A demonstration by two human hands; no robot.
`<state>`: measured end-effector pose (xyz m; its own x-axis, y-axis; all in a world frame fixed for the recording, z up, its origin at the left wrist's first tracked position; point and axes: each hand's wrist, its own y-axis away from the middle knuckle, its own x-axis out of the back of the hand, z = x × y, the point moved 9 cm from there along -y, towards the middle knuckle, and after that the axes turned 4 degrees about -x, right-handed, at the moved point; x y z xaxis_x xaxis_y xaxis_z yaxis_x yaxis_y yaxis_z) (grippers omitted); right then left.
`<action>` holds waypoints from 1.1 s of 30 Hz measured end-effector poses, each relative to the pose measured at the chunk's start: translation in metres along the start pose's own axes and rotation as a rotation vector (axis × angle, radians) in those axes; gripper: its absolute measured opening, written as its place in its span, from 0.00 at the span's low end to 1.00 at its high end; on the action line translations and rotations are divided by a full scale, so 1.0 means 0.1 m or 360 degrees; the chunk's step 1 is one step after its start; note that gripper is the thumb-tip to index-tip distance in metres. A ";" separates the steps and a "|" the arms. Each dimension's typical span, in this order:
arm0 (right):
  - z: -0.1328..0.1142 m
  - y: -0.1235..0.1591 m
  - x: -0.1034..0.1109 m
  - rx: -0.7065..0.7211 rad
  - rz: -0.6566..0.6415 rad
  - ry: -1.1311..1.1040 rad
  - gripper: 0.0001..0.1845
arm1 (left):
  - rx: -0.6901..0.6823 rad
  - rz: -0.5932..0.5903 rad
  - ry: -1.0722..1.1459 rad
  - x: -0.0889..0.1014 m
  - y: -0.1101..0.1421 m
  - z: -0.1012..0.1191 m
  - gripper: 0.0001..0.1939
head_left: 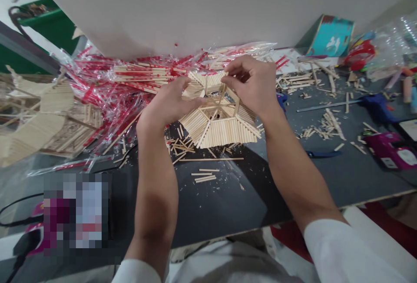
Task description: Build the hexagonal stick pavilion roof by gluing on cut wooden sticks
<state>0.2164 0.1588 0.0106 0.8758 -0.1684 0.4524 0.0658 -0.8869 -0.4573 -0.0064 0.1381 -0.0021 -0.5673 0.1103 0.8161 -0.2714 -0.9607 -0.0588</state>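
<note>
A six-sided, roof-like model made of thin wooden sticks (230, 130) is held above the dark table, its middle open and crossed by several sticks. My left hand (159, 104) grips its left side, thumb over the stick panel and the other fingers mostly hidden. At the far right corner, my right hand (256, 84) has thumb and forefinger pinched on the end of a thin wooden stick (223, 86). Short cut sticks (205, 178) and one long stick (211, 159) lie on the tabletop below the model.
Red-and-clear wrapped stick bundles (143, 74) pile up behind. Another stick model (39, 118) stands at left. On the right lie a blue glue gun (376, 105), a dark blue-handled tool (322, 154), a purple box-like device (391, 150) and stick scraps (327, 126). A cable runs along the left.
</note>
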 end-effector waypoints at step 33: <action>-0.06 0.01 -0.02 0.0128 -0.0117 -0.0036 0.08 | 0.0009 -0.0024 0.0005 0.00 0.01 0.02 0.38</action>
<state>0.2113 0.1554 0.0138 0.8778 -0.0935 0.4698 0.1677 -0.8588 -0.4842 -0.0052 0.1365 -0.0006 -0.5659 0.1255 0.8149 -0.2755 -0.9603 -0.0434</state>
